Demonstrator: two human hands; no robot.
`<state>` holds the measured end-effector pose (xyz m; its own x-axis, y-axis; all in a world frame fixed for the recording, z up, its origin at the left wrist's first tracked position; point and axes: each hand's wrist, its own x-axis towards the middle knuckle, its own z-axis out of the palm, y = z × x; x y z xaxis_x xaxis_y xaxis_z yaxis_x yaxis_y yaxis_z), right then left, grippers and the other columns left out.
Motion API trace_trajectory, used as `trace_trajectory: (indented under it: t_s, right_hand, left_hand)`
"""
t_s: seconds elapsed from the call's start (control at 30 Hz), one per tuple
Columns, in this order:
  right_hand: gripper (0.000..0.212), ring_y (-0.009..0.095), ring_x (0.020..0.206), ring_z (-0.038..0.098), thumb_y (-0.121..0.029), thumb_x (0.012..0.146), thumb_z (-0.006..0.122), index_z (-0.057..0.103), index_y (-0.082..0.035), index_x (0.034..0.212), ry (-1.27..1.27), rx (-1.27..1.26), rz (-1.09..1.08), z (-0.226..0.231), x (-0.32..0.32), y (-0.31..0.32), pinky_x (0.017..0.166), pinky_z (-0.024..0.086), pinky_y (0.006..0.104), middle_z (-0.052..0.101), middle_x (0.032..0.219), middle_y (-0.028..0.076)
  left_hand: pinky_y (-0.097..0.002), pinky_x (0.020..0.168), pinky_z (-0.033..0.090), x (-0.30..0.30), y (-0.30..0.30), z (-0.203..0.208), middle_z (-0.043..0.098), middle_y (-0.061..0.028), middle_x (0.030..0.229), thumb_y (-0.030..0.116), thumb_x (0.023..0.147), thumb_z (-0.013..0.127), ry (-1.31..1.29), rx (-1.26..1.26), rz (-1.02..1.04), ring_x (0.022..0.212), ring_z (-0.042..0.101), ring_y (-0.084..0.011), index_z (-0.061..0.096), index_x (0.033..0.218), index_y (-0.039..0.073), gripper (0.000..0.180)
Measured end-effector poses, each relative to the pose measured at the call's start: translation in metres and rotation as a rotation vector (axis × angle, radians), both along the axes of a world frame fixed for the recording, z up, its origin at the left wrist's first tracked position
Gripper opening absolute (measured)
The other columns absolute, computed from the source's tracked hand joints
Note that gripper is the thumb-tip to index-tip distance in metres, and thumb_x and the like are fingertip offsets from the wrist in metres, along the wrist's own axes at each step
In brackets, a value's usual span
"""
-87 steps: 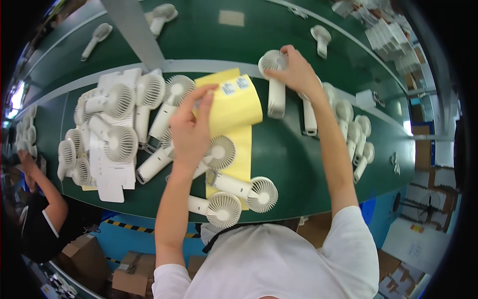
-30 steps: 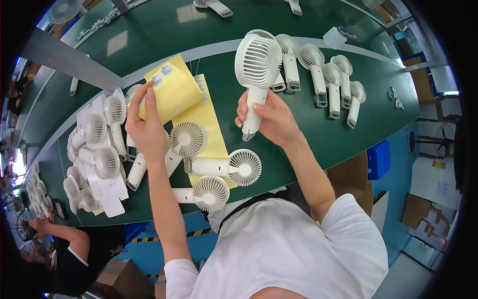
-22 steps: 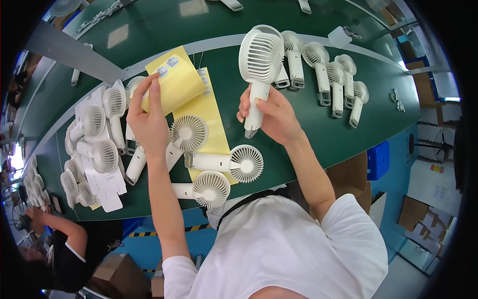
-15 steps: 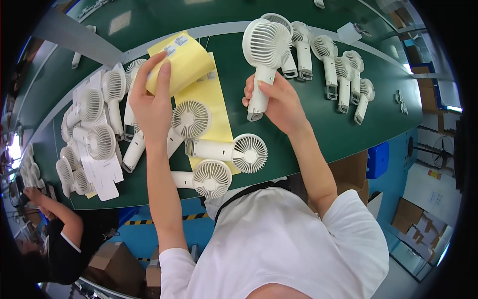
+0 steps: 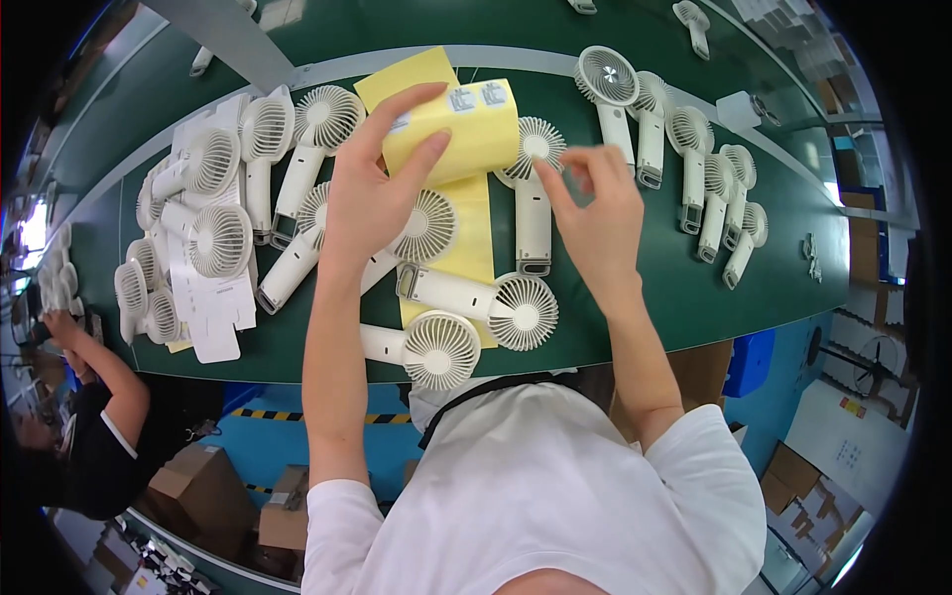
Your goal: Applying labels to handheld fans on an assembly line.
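Observation:
My left hand [image 5: 382, 193] grips a curled yellow label sheet [image 5: 456, 149] between thumb and fingers; small printed grey-white labels show along its upper part. Another yellow sheet [image 5: 474, 263] lies flat beneath it on the table. To the right, my right hand [image 5: 600, 213] hovers with bent fingers, slightly blurred; thumb and forefinger tips are apart and I see nothing between them. Just left of that hand lies a white handheld fan [image 5: 533, 223], its head toward the far side and partly behind the curled sheet. Nearer me, another white fan [image 5: 521, 309] lies sideways across the flat sheet.
Several white fans [image 5: 692, 149] stand in a loose row on the right of the green table [image 5: 585, 317]. More fans [image 5: 220, 240] lie on white paper sheets [image 5: 213, 317] at left. A co-worker's arm [image 5: 109, 362] is at the far left. Cardboard boxes [image 5: 203, 496] sit below.
The fan that my right hand held now lies on the table, out of that hand. My left hand has moved right with the yellow sheet, which now shows its labels more fully.

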<state>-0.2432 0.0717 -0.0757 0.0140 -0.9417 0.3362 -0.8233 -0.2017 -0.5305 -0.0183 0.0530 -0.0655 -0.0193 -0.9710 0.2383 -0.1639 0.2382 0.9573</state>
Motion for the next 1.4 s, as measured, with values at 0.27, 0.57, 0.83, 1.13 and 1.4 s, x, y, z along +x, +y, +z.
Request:
trace_trajectory:
  t_s: [0.27,0.57,0.83,1.13,1.4]
  right_hand:
    - [0.022,0.023,0.095,0.066,-0.007,0.085,0.077,0.07,-0.002,0.105,-0.219,-0.23,0.49,0.016,0.023,-0.039,0.084,0.053,0.0312,0.068,0.102,0.009]
    - [0.012,0.016,0.094,0.065,-0.006,0.09,0.072,0.074,-0.003,0.101,-0.727,0.236,0.297,0.018,0.024,-0.041,0.085,0.05,0.0271,0.07,0.102,0.007]
    - [0.019,0.02,0.1,0.063,-0.005,0.087,0.074,0.072,-0.004,0.106,-0.356,-0.201,0.37,0.009,0.028,-0.033,0.089,0.05,0.0304,0.067,0.108,0.009]
    - [0.012,0.011,0.095,0.062,-0.009,0.092,0.07,0.068,0.0,0.1,-0.924,0.33,0.319,0.013,0.012,-0.046,0.089,0.048,0.0275,0.067,0.102,0.004]
    - [0.015,0.011,0.089,0.056,-0.013,0.09,0.072,0.068,-0.002,0.099,-0.285,0.377,0.309,-0.017,-0.031,-0.066,0.084,0.046,0.0256,0.065,0.097,0.001]
  left_hand:
    - [-0.0261,0.087,0.051,-0.001,0.002,0.0,0.07,-0.0066,0.113,0.01,0.093,0.067,0.094,0.069,-0.178,0.097,0.065,-0.0112,0.063,0.13,0.007,0.037]
    - [-0.0292,0.086,0.051,0.001,0.004,-0.002,0.071,-0.0069,0.111,0.009,0.093,0.066,-0.01,0.045,-0.227,0.093,0.068,-0.0185,0.064,0.123,0.006,0.031]
    - [-0.0333,0.081,0.053,-0.004,0.003,-0.004,0.072,-0.0157,0.103,0.007,0.093,0.066,-0.142,0.017,-0.22,0.088,0.069,-0.0326,0.064,0.122,0.003,0.03]
    - [-0.0341,0.079,0.053,-0.005,-0.001,-0.008,0.072,-0.0178,0.102,0.008,0.094,0.065,-0.253,0.002,-0.196,0.086,0.068,-0.0355,0.063,0.128,0.007,0.033]
    - [-0.0305,0.085,0.052,-0.001,-0.008,-0.014,0.073,-0.0156,0.109,0.009,0.096,0.064,-0.298,-0.013,0.089,0.092,0.071,-0.0219,0.065,0.129,0.01,0.033]
